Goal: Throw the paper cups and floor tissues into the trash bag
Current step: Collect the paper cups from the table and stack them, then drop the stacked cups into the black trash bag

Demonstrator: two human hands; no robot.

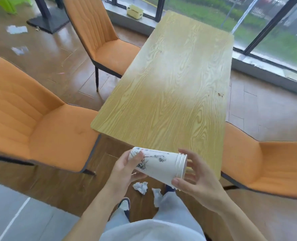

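A stack of white paper cups [161, 164] with black drawings lies sideways in the air just off the near end of the wooden table [170, 87]. My left hand [126, 171] grips its base end. My right hand [194, 178] cups the rim end, thumb under the rim and fingers spread behind it. Two crumpled tissues [141, 187] [156, 195] lie on the wooden floor by my feet. Flat tissues lie on the floor far left [16, 29] [19, 50]. No trash bag is in view.
Orange chairs stand at the left [45, 122], back left [99, 37] and right [269, 166] of the table. A yellow tissue box [135, 11] sits on the window sill. A dark table base [48, 21] stands far left. A grey floor area [22, 216] lies at bottom left.
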